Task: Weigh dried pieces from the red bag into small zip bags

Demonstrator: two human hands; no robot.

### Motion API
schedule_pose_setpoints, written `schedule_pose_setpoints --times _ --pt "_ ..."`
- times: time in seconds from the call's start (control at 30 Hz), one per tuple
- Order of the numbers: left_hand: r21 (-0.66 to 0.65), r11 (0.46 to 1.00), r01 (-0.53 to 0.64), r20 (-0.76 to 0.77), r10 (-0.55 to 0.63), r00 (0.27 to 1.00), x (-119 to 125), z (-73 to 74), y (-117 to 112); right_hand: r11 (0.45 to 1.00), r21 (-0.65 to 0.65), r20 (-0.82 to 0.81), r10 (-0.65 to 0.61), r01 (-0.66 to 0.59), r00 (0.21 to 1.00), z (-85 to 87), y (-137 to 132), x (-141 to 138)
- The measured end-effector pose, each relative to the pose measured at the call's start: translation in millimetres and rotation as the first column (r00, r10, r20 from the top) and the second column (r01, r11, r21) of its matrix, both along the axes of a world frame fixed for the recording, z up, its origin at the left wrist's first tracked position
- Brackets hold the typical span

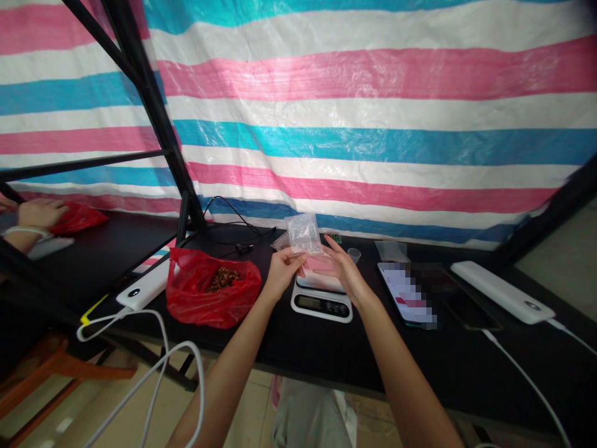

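A clear plastic bag (304, 234) is held up over a white digital scale (323, 305). My left hand (282, 271) pinches its lower edge between thumb and fingers. At the bag's lower right is my right hand (344, 267), with thumb and fingers stretched apart; whether it touches the bag I cannot tell. Left of the scale lies an opened red plastic bag (186, 292), with small brown pieces (222, 279) inside. A small clear cup (354, 255) stands just beyond my right hand. Other clear bags (280, 242) lie partly hidden behind my left hand.
To the right are a phone (405, 292), a dark device (469, 302), a white power bank (504, 291) and a flat clear bag (392, 251). Another white power bank (142, 286) with a looped cable sits left. Another person's hand (41, 213) is at the far left.
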State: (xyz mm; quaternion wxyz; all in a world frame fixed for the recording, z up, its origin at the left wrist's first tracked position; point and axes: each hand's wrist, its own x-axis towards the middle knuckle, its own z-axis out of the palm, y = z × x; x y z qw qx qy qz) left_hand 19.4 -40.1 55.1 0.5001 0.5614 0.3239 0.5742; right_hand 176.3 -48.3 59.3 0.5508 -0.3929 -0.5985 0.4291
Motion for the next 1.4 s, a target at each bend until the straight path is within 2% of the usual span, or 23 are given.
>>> schedule_pose_setpoints --times 0.07,0.2,0.37,0.47,0.67,0.93,1.07,1.13,1.17,1.2,1.27,1.3,1.33,1.4 --pt "-0.007 0.999 0.050 -0.039 -0.050 0.998 1 -3.7 1 0.995 -0.078 -0.079 0.056 -0.062 0.995 1.7 0 2" --pt "-0.021 0.987 0.162 -0.141 -0.164 0.976 4 -9.9 1 0.996 -0.085 -0.110 -0.016 0.007 0.994 1.5 -2 -2" --pt "-0.020 0.994 0.105 -0.097 -0.107 0.990 8 -7.6 -2 0.988 -0.071 -0.203 -0.146 0.134 0.968 -2.0 -2 -12" --pt "-0.041 0.993 0.109 -0.098 -0.113 0.989 10 -7.3 -1 0.980 -0.063 -0.231 -0.199 0.190 0.952 -3.3 -2 -16" --pt "-0.077 0.984 0.158 -0.052 -0.162 0.985 10 -9.0 1 0.977 -0.030 -0.244 -0.213 0.213 0.946 -4.7 -1 -17" --pt "-0.042 0.982 0.183 -0.064 -0.185 0.981 8 -4.6 -1 0.972 -0.045 -0.237 -0.237 0.233 0.942 1.6 -5 -19" --pt "-0.036 0.984 0.177 -0.061 -0.179 0.982 8 -4.6 -1 0.979 -0.044 -0.210 -0.206 0.201 0.956 -5.5 1 -18" --pt "0.020 0.996 0.087 -0.100 -0.084 0.991 8 -5.0 -2 0.962 -0.010 -0.143 -0.271 0.272 0.952 -10.6 5 -16" --pt "0.072 0.997 0.005 -0.136 0.005 0.991 7 -5.1 -3 0.936 0.014 -0.100 -0.348 0.351 0.932 -12.2 5 -15" --pt "0.138 0.986 -0.093 -0.178 0.117 0.977 7 -5.3 -5 0.896 0.048 -0.056 -0.439 0.442 0.897 -12.7 5 -15" --pt "0.286 0.919 -0.272 -0.265 0.349 0.899 5 -6.0 -9 0.811 0.151 0.016 -0.574 0.565 0.819 -10.5 0 -15" --pt "0.358 0.875 -0.326 -0.308 0.440 0.844 4 -6.6 -11 0.807 0.214 0.058 -0.572 0.550 0.818 -8.1 -3 -16" --pt "0.423 0.838 -0.346 -0.348 0.503 0.791 3 -7.4 -13 0.829 0.277 0.108 -0.529 0.485 0.842 -5.5 -6 -18" --pt "0.518 0.793 -0.319 -0.413 0.559 0.719 2 -9.7 -15 0.886 0.354 0.211 -0.388 0.300 0.897 -1.3 -12 -23"
